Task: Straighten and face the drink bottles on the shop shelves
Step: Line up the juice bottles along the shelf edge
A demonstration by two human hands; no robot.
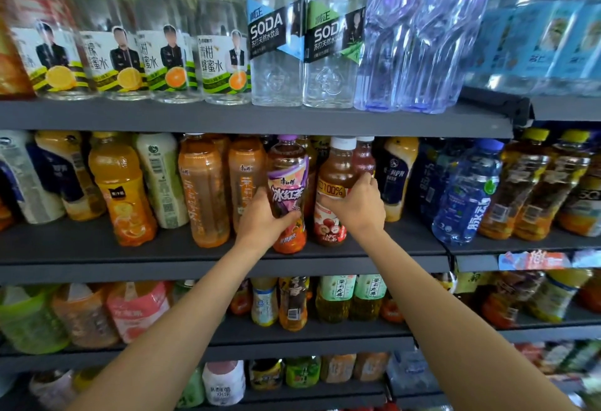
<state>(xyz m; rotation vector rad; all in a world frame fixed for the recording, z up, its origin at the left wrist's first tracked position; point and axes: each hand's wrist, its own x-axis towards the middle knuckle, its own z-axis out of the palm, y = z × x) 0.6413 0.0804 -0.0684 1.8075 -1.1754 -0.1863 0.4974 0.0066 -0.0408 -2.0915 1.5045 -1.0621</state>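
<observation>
Mid-task, we judge. At frame centre, middle shelf [406, 244]: our left hand [265, 215] curls its fingers round the iced tea [287, 192], label reading 冰红茶; our right hand [356, 202] wraps the juice [335, 189], marked "100%" and "NFC". Top row "SODA" bottles [276, 42] face out. At middle left, the white bottle [161, 179] shows its barcode; unfaced.

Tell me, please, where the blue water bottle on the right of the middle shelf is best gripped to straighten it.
Probably around the narrower upper body of the blue water bottle, from the open front. It leans left, and neighbours crowd both sides, so only the front is free.
</observation>
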